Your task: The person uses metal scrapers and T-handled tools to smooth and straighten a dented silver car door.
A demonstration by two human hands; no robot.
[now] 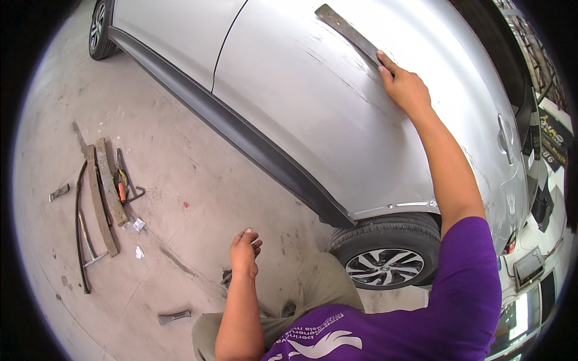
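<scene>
- Up top, right of centre in the frame: right hand pinching the lower end of a flat dark metal bar, thumb and fingers pressed together on it.
- Same area for the bar itself, slanting up and left across the silver car body, right by a bunch of dark scratches. Can't tell from this angle if touching the panel or just off it.
- Lower middle of the frame: left hand with fingers loosely curled, hanging over the grey floor, well apart from the bar.
- Just right of that: spoked wheel, near the end of the black sill trim.
- Left side, all on the floor: two wooden strips next to each other, plus a long curved dark rod, a T-shaped tool, something orange-handled and crumpled clear plastic.
- Far left: short dark block.
- Lower left: small flared metal piece.
</scene>
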